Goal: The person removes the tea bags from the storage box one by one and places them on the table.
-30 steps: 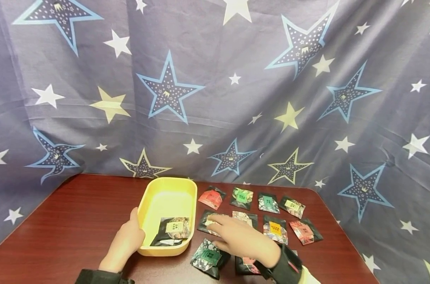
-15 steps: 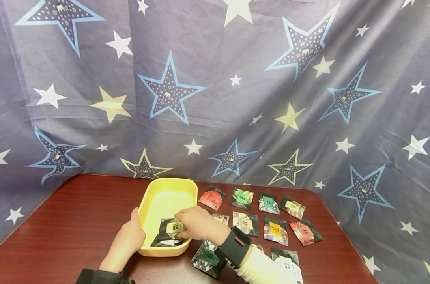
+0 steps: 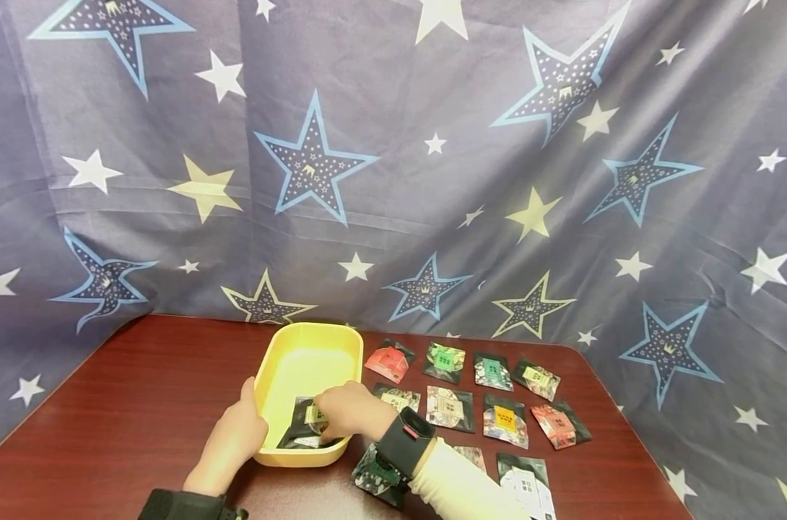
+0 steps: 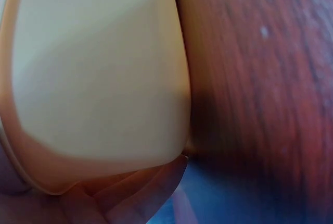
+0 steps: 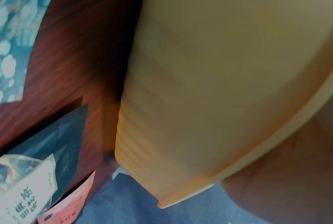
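A yellow tray (image 3: 305, 339) stands on the dark red table (image 3: 140, 404). My left hand (image 3: 240, 430) grips the tray's left rim, thumb over the edge; the left wrist view shows fingers (image 4: 132, 198) under the tray's wall (image 4: 93, 78). My right hand (image 3: 335, 415) reaches over the right rim into the tray, with its fingers curled down onto a black packet with a beige label (image 3: 312, 414) that lies on other packets there. The palm hides much of that pile. The right wrist view shows mostly the tray's outer wall (image 5: 223, 78).
Several small colourful packets lie in rows on the table right of the tray, among them a red one (image 3: 388, 361), a green one (image 3: 443, 361) and an orange-labelled one (image 3: 504, 419). A star-patterned cloth (image 3: 393, 180) hangs behind and beside the table.
My right hand left the packets on the table, moved left over the tray's rim and sank into the tray. The left hand has kept its hold on the rim.
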Available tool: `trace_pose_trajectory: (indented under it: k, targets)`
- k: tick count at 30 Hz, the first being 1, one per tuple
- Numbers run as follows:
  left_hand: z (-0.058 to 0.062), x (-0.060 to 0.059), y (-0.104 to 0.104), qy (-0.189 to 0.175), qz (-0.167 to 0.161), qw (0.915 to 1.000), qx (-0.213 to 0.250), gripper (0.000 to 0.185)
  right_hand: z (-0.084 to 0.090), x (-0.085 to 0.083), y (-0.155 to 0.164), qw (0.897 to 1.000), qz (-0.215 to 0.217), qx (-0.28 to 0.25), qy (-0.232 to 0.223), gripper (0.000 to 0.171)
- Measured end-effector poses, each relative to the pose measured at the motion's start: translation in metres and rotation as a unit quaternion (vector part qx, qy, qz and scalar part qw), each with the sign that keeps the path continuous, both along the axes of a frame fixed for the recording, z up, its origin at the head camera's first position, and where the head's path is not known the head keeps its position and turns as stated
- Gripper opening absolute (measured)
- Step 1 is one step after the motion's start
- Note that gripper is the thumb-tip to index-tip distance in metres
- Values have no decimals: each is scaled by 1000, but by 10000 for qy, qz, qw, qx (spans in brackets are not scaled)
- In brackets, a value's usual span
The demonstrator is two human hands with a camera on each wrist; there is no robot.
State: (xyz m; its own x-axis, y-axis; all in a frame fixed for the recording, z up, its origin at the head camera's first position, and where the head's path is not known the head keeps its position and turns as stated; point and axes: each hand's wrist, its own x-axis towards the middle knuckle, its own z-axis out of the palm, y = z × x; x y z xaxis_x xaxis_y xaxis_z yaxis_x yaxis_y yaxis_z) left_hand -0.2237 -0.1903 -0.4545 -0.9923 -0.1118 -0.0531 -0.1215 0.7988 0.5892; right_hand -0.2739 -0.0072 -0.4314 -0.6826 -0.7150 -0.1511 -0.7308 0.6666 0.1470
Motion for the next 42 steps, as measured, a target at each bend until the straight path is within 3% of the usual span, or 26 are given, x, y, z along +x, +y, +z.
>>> trace_pose_trajectory:
  k: [10, 17, 26, 35, 42]
  targets:
    - [2, 0, 1, 10, -38, 10000, 11, 71, 1, 0, -1, 9989, 173, -432, -89, 2]
    - [3, 3, 2, 18, -16, 10000, 35, 73, 4, -1, 4, 9976, 132, -655, 204, 18]
    - [3, 2, 2, 16, -10, 10000, 22, 71, 25, 11, 18, 9934, 172, -1131, 93, 27]
    - [2, 2, 0, -27, -32, 10000, 73, 71, 46, 39, 49, 9792, 654, -1852, 511, 26]
    - [2, 1, 1, -64, -47, 9999, 78, 69, 52, 59, 85, 9691, 833, -2316, 146, 39]
